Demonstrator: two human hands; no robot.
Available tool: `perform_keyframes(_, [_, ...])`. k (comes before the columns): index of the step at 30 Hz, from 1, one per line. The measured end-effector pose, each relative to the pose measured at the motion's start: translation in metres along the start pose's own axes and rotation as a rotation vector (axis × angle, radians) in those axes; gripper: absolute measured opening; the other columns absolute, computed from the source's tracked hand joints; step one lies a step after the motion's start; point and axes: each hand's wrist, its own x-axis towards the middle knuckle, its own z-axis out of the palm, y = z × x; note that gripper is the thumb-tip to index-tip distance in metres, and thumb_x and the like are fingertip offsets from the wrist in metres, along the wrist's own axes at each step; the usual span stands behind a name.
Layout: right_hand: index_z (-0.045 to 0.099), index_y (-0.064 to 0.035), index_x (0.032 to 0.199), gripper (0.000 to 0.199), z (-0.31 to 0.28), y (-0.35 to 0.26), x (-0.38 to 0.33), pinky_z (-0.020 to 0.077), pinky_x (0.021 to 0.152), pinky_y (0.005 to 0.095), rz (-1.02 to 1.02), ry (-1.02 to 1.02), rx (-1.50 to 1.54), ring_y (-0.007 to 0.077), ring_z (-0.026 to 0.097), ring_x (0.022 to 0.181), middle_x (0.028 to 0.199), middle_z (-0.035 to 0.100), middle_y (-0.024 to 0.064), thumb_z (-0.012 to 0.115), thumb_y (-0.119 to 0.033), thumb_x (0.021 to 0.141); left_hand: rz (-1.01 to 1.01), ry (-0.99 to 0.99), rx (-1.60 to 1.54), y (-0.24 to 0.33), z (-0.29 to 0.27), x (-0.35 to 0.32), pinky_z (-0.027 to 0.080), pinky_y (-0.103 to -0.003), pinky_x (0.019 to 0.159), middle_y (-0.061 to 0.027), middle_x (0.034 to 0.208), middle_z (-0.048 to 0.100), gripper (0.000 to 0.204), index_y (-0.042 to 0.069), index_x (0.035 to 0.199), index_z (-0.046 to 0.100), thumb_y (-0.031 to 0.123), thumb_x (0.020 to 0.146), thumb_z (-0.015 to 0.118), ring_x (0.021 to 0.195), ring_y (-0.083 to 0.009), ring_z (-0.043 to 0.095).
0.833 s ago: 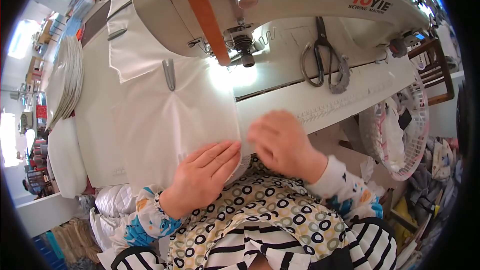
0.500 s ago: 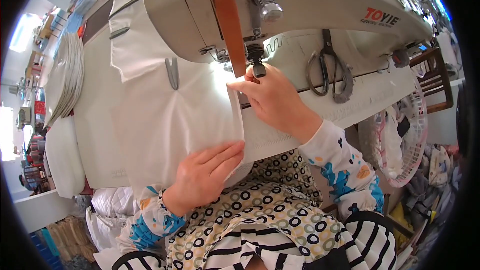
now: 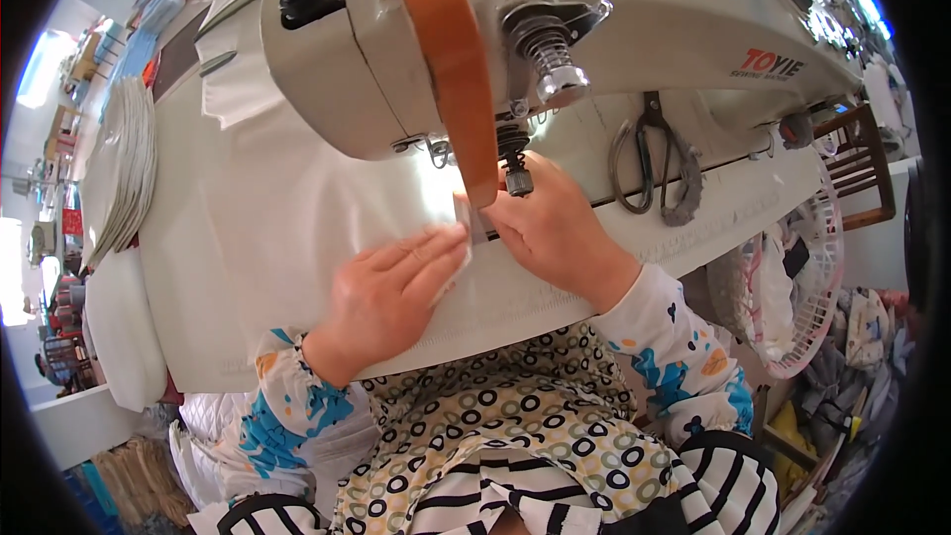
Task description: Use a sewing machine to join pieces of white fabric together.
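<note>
Looking down the head view, I have the left hand (image 3: 381,297) flat on the white fabric (image 3: 267,228), fingers extended and together near its right edge, gripping nothing. I see the right hand (image 3: 560,238) just beside that edge, fingers bent behind the orange strip (image 3: 456,89); whether it pinches anything, I cannot tell. The fabric spreads leftward from both hands across the table (image 3: 525,312), below the sewing machine (image 3: 644,50).
</note>
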Motion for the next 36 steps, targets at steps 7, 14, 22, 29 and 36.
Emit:
perform_keyframes(7, [0.072,-0.0103,0.110,0.027,-0.003,-0.007,-0.012,0.0439,0.073,0.0420,0.025,0.009,0.209,0.0309,0.055,0.085,0.096,0.062,0.0063,0.072,-0.004,0.083,0.073,0.016,0.101,-0.034,-0.002,0.016,0.059,-0.035,0.086,-0.0057,0.118,0.074,0.039,0.009,0.118,0.072,0.005,0.080,0.065,0.110,-0.0228,0.071])
perform_keyframes(14, [0.074,-0.0144,0.110,0.034,-0.005,-0.015,-0.012,0.0405,0.073,0.0360,-0.111,-0.066,0.074,0.0209,0.051,0.081,0.092,0.057,-0.0002,0.073,-0.003,0.078,-0.017,-0.108,0.050,-0.024,-0.022,0.025,0.052,-0.042,0.086,-0.0058,0.110,0.068,0.048,0.006,0.120,0.070,-0.005,0.073,0.066,0.106,-0.0293,0.064])
perform_keyframes(22, [0.070,-0.0103,0.105,0.028,0.001,-0.009,-0.009,0.0410,0.073,0.0385,-0.133,0.025,0.179,0.0258,0.053,0.082,0.093,0.055,0.0031,0.069,0.000,0.079,-0.036,-0.125,0.102,-0.012,-0.009,0.018,0.052,-0.036,0.086,-0.0019,0.099,0.062,0.035,0.006,0.115,0.072,0.007,0.081,0.067,0.095,-0.0208,0.062])
perform_keyframes(29, [0.065,-0.0056,0.108,0.026,-0.001,-0.013,-0.002,0.0417,0.076,0.0432,0.010,0.054,-0.055,0.0320,0.052,0.086,0.091,0.052,0.0138,0.065,0.000,0.082,0.087,-0.046,0.181,-0.012,-0.002,0.017,0.054,-0.035,0.079,-0.0025,0.099,0.062,0.033,0.003,0.116,0.070,0.007,0.084,0.067,0.091,-0.0197,0.062])
perform_keyframes(36, [0.066,-0.0085,0.107,0.024,0.000,-0.007,-0.003,0.0420,0.080,0.0454,0.038,-0.039,-0.054,0.0340,0.050,0.091,0.097,0.054,0.0146,0.064,-0.003,0.084,0.026,-0.147,0.066,-0.024,-0.013,0.027,0.053,-0.038,0.080,-0.0036,0.097,0.060,0.033,0.005,0.113,0.070,0.007,0.080,0.065,0.093,-0.0243,0.060])
